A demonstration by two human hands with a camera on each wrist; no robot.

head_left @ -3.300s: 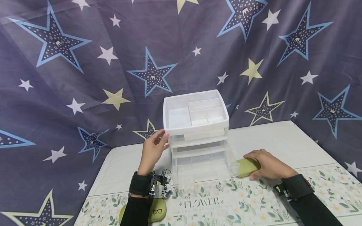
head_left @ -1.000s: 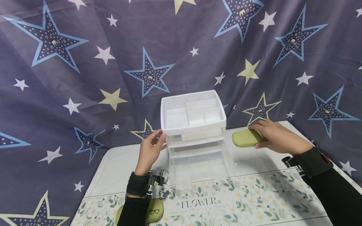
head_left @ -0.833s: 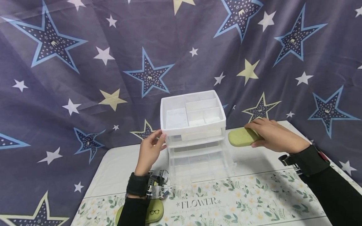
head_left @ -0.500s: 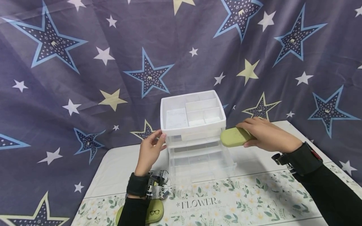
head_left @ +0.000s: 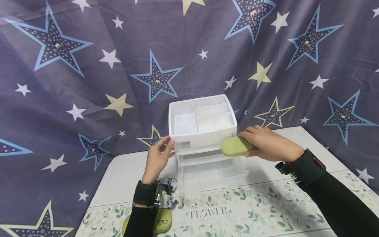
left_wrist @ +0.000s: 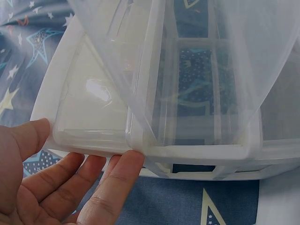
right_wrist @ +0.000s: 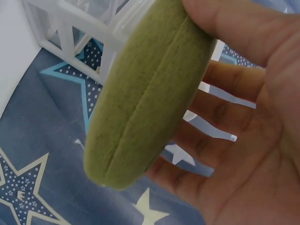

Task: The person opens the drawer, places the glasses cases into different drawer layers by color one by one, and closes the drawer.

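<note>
A white plastic drawer unit [head_left: 204,134] with a divided top tray stands at the back middle of the table. Its clear bottom drawer [head_left: 201,176] is pulled out toward me. My left hand [head_left: 158,158] holds the unit's left front corner, thumb on the front edge and fingertips along the side frame [left_wrist: 84,154]. My right hand [head_left: 267,141] grips a green glasses case [head_left: 235,146] by its right end, thumb on one face and fingers behind it [right_wrist: 150,93]. Raised above the pulled-out drawer, the case overlaps the unit's right front in the head view.
Partly under my left forearm lies another green glasses case [head_left: 163,221] with a glasses drawing. Next to it sits a black-and-white printed item [head_left: 169,199]. A flower-patterned cloth [head_left: 251,210] covers the front of the table; a star-patterned curtain [head_left: 189,39] hangs behind.
My right hand has lifted the green glasses case from beside the pulled-out drawer, then brought it left to the front of the unit. The left hand stays at the unit's corner.
</note>
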